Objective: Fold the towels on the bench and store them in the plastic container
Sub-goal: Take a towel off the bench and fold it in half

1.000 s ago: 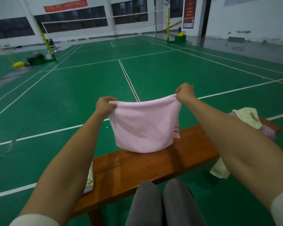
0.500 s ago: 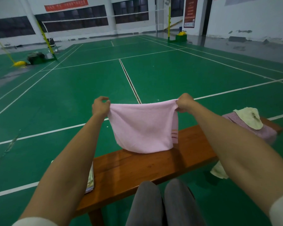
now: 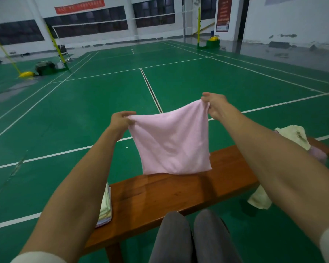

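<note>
- The pink towel [image 3: 172, 141] hangs in the air above the middle of the wooden desk [image 3: 179, 194], and its lower edge is very near to the desk top or just touching it; I cannot tell which.
- The left hand [image 3: 121, 121] is closed on the upper left corner of the towel, pinching the cloth between the thumb and the fingers.
- The right hand [image 3: 215, 105] is closed on the upper right corner, and it is higher than the left hand, so the top edge of the towel goes up toward the right and sags a little in the middle.
- The two hands are apart, with the full width of the towel between them.
- On the left end of the desk, partly hidden behind the left forearm, lies a stack of folded towels [image 3: 105, 207] in pale colours.
- On the right end of the desk lies a loose pile with a yellow towel [image 3: 296, 135] on top of a pinkish cloth [image 3: 319, 154].
- Another pale yellow cloth [image 3: 260, 200] hangs down below the near edge of the desk, at its right part, under the right forearm.
- In front of the desk, two knees in grey trousers [image 3: 194, 238] are visible.
- Behind the desk is the green court floor [image 3: 103, 95] with white lines.
</note>
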